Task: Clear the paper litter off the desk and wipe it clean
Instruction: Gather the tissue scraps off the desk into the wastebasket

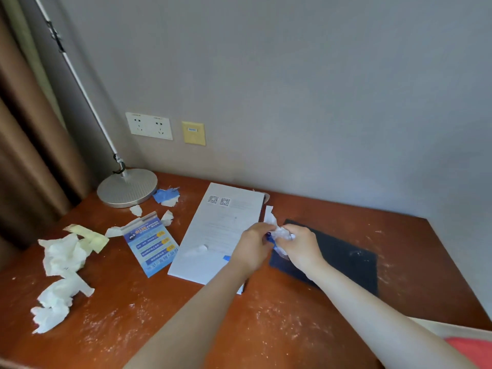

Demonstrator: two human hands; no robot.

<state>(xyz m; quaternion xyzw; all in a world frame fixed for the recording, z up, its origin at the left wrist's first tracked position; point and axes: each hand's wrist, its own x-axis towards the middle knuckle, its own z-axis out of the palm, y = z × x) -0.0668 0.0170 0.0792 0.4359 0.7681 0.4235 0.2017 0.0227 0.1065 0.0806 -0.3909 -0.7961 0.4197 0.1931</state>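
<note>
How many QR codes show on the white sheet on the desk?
2. Both sit side by side near the far left corner of the white sheet: one QR code on the left, the other just right of it. The hands may hide more.

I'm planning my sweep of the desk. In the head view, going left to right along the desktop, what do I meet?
Crumpled white tissue → blue leaflet → white printed sheet → left hand → right hand, both gripping a paper wad → dark mat.
</note>
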